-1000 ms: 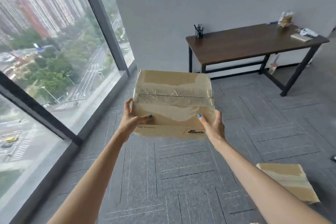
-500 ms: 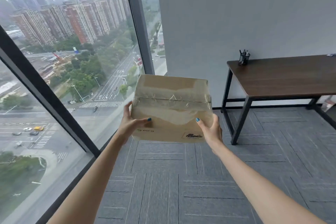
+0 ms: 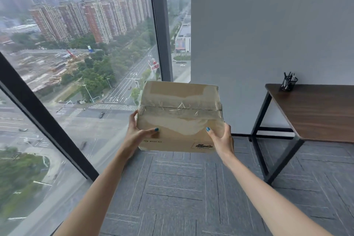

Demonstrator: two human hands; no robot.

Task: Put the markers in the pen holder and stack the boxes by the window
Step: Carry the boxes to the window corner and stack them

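leftward, a tall glass window (image 3: 76,63) shows the city. centrally, the left hand (image 3: 137,134) and right hand (image 3: 222,139) grip a taped brown cardboard box (image 3: 181,115) above grey carpet (image 3: 182,188). far right, a black mesh pen holder (image 3: 288,82) with markers sits on a dark wooden table (image 3: 321,109).
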